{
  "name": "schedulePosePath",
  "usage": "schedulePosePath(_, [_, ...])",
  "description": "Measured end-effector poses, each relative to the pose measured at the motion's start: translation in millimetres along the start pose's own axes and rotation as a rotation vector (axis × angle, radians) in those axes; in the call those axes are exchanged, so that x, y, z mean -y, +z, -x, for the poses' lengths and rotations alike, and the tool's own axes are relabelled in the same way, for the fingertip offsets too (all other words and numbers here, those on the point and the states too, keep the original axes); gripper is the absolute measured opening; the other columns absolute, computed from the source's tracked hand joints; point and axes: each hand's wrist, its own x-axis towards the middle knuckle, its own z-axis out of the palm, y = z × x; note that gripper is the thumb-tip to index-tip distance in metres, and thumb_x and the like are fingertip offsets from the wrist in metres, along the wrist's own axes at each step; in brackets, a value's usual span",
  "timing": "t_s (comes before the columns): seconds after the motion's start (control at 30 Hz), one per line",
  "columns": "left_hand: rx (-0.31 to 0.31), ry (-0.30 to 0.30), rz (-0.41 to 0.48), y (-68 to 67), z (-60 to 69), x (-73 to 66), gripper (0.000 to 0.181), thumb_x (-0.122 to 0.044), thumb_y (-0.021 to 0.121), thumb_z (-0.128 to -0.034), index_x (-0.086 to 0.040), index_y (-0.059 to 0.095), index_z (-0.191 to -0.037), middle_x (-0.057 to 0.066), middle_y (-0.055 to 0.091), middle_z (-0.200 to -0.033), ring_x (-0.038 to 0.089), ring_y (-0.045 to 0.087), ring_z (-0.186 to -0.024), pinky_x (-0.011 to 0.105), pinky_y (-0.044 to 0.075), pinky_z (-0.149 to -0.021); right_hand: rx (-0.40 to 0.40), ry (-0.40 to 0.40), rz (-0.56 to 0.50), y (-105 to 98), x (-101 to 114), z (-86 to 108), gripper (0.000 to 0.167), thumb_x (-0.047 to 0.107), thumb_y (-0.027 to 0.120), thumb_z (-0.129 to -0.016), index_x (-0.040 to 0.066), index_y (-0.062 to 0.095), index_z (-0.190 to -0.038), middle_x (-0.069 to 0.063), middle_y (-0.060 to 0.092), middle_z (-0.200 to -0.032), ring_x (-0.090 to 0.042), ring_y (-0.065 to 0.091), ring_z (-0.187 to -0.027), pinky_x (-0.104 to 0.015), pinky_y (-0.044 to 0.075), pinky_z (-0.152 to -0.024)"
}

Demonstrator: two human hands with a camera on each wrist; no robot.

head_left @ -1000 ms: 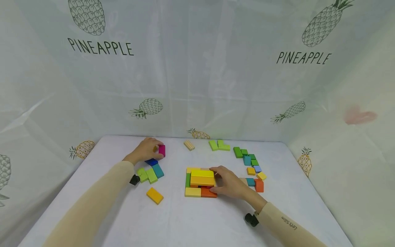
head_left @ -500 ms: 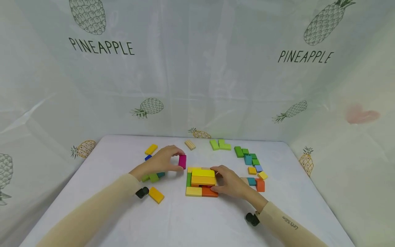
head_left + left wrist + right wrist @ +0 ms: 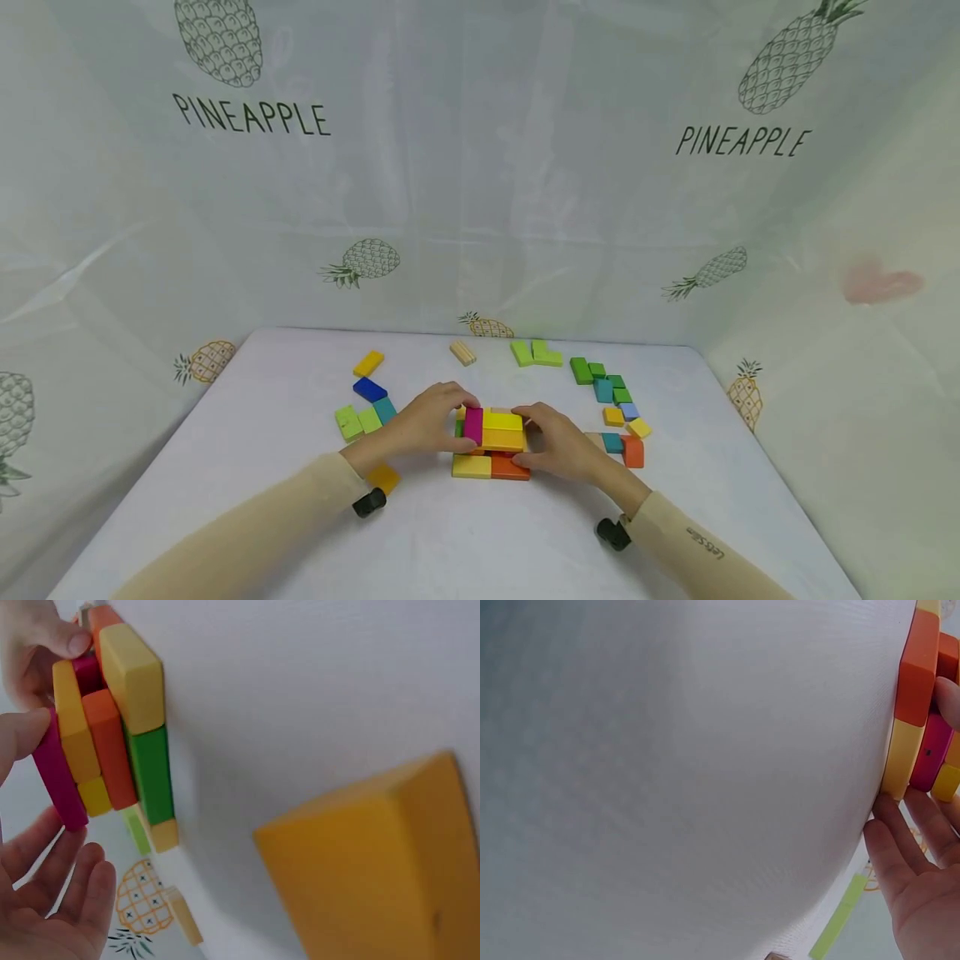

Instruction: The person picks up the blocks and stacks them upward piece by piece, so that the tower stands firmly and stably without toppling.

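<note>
Between thumb and fingertips, my left hand [image 3: 429,422] pinches a magenta block [image 3: 472,427] laid across the left end of the stacked wooden blocks [image 3: 502,438]. In the left wrist view that magenta block [image 3: 58,771] lies against the ends of the orange-yellow and yellow top blocks. My right hand [image 3: 558,442] holds the stack's right side, thumb in front and fingers behind. The right wrist view shows a lower magenta block [image 3: 931,754] between them. Cream, red and green blocks form the bottom layer; the far side is partly hidden.
An orange-yellow block [image 3: 386,478] lies by my left wrist. Lime, teal and blue [image 3: 370,389] blocks and a yellow block [image 3: 368,363] are at the left. Natural wood pieces [image 3: 462,352] and lime blocks [image 3: 537,353] lie at the back, with green, teal and red [image 3: 633,452] blocks at the right.
My left hand has carried the magenta block from the back left, rightward and nearer, onto the stack's left end. The right hand stays at the stack's right side.
</note>
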Motion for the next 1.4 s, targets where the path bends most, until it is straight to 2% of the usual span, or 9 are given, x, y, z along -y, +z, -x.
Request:
schedulePosePath(0.27, [0.015, -0.053, 0.027, 3.8, 2.9, -3.4, 0.061, -0.044, 0.087, -0.0884, -0.024, 0.064, -0.141, -0.002, 0.065, -0.136, 0.021, 0.059, -0.124, 0.044, 0.056, -0.104, -0.004, -0.003, 0.003, -0.3, 0.2, -0.1, 0.072, 0.03, 0.086, -0.092, 0.013, 0.052, -0.153, 0.0, 0.062, -0.135, -0.018, 0.061, -0.119, -0.042, 0.057, -0.106])
schedulePosePath(0.4, [0.028, -0.052, 0.016, 5.2, 2.9, -4.6, 0.062, -0.041, 0.087, -0.0888, -0.023, 0.062, -0.143, -0.002, 0.065, -0.138, 0.02, 0.059, -0.124, 0.044, 0.055, -0.106, -0.006, -0.004, 0.007, 0.3, -0.7, 0.3, 0.072, 0.03, 0.086, -0.092, 0.013, 0.053, -0.153, 0.001, 0.062, -0.134, -0.017, 0.06, -0.118, -0.041, 0.057, -0.106])
schedulePosePath(0.67, [0.01, -0.02, 0.015, 8.7, 1.2, -4.2, 0.061, -0.04, 0.087, -0.0899, -0.02, 0.063, -0.142, 0.0, 0.066, -0.137, 0.023, 0.061, -0.123, 0.043, 0.055, -0.106, -0.004, -0.003, -0.005, -0.4, 0.0, 2.0, 0.071, 0.029, 0.086, -0.092, 0.013, 0.053, -0.152, 0.0, 0.062, -0.136, -0.018, 0.06, -0.119, -0.042, 0.057, -0.106])
schedulePosePath(1.0, [0.002, -0.034, 0.025, 12.2, 0.4, -2.4, 0.06, -0.042, 0.086, -0.0904, -0.024, 0.061, -0.142, -0.004, 0.066, -0.135, 0.017, 0.06, -0.121, 0.04, 0.055, -0.106, -0.004, -0.016, 0.008, -2.0, 1.9, 2.9, 0.074, 0.03, 0.086, -0.092, 0.012, 0.051, -0.155, 0.0, 0.061, -0.138, -0.019, 0.06, -0.12, -0.043, 0.056, -0.107])
schedulePosePath(1.17, [-0.001, -0.037, 0.029, 13.0, -0.5, -1.5, 0.06, -0.043, 0.086, -0.09, -0.024, 0.061, -0.142, -0.005, 0.066, -0.134, 0.017, 0.06, -0.12, 0.039, 0.056, -0.104, -0.011, -0.026, 0.025, -8.7, -0.6, 5.6, 0.077, 0.027, 0.087, -0.09, 0.011, 0.049, -0.156, -0.003, 0.061, -0.138, -0.025, 0.061, -0.123, -0.047, 0.056, -0.105])
schedulePosePath(1.4, [0.002, -0.035, 0.029, 13.9, -1.1, -0.2, 0.061, -0.045, 0.086, -0.0892, -0.025, 0.061, -0.141, -0.006, 0.066, -0.134, 0.017, 0.06, -0.12, 0.038, 0.056, -0.103, -0.022, -0.006, 0.036, -28.6, -10.6, 11.0, 0.078, 0.025, 0.087, -0.09, 0.011, 0.049, -0.157, -0.01, 0.061, -0.142, -0.03, 0.062, -0.125, -0.052, 0.055, -0.106])
